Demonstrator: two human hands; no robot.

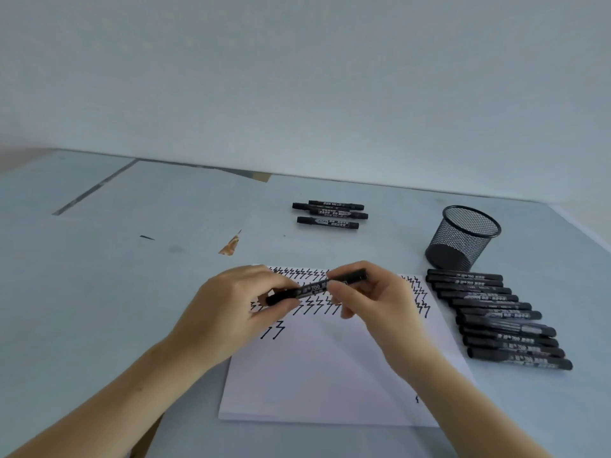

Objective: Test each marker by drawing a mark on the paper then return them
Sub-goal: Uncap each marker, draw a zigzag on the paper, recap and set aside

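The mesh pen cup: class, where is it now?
In the head view, the mesh pen cup lies tipped on the table's right side, behind the marker row.

Plain office-style desk against a bare wall

A mesh pen cup (black wire), a white paper pad and rows of markers show it.

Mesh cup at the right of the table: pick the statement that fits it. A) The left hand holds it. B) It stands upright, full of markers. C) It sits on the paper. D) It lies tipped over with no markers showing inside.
D: the mesh cup lies tilted on the table with its mouth open and nothing showing inside, while a row of markers lies beside it, off the paper.
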